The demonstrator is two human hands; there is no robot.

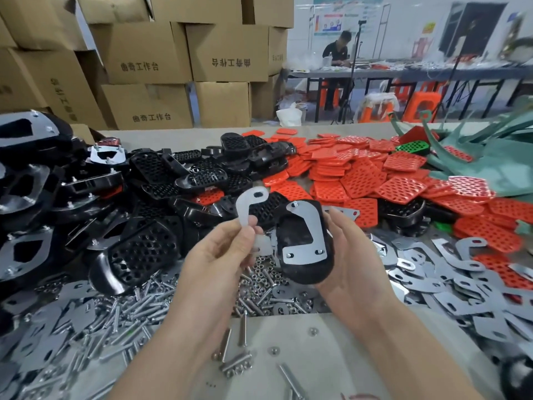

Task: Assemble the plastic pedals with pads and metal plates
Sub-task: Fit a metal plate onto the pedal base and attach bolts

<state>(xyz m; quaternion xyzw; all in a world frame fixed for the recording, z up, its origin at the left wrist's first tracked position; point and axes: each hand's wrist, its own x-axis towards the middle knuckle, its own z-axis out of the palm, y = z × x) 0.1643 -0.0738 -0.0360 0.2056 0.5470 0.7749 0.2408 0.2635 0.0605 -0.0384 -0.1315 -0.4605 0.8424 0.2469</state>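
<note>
My right hand (343, 255) grips a black plastic pedal (300, 243), underside up, above the table. A grey metal plate (310, 226) lies on that underside with bolt ends showing through its holes. My left hand (227, 249) pinches a second hook-shaped metal plate (248, 206) between thumb and fingers, held upright just left of the pedal. The two plates are apart.
Loose black pedals (161, 174) are heaped at left and centre. Red perforated pads (375, 174) cover the right. Metal plates (450, 272), bolts (124, 313) and nuts (265, 278) litter the near table. Cardboard boxes (144, 67) stand behind. A seated person (339, 50) works at a far table.
</note>
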